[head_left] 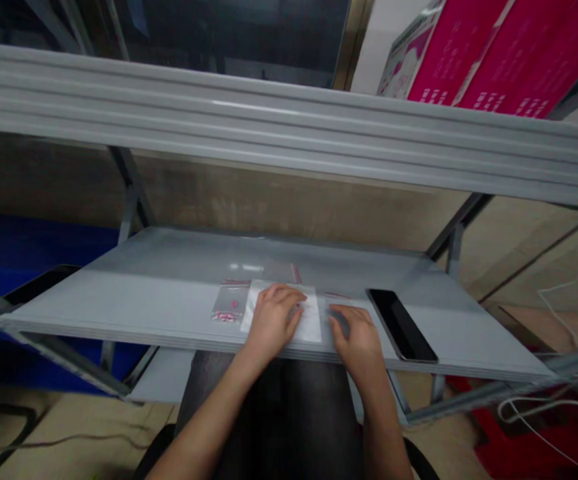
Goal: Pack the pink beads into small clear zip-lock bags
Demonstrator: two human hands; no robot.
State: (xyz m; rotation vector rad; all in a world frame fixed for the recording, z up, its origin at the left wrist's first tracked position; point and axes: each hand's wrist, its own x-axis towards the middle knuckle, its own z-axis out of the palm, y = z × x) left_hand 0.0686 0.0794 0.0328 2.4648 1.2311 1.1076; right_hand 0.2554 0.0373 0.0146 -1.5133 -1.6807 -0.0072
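1. So there's a person sitting at a grey table, dark trousers tucked under the edge, both bare forearms reaching in from the near side.
2. Left hand is lying over a white sheet close to the front edge. Fingers are loosely bent, with the thumb tip close to the index tip. There's a tiny reddish speck by the fingertips, but it's too blurry for me to tell if they've actually got hold of it.
3. Right hand is just right of the sheet. Thumb and index are spread in a curve with a clear gap, and I can't see anything pinched in there. It's over a clear bag with a red line along its top; can't tell whether the fingers touch it.
4. Just left of the sheet is a see-through baggie lying flat, with small pinkish-red bits, most of them bunched toward its near end.
5. Behind the sheet there's another clear bag, with red stripes at its right end.
6. A phone with a dark screen lies to the right of the right hand, angled, its near end by the table's front edge.
7. Up top, a grey shelf runs right across, with bright pink boxes on the right.
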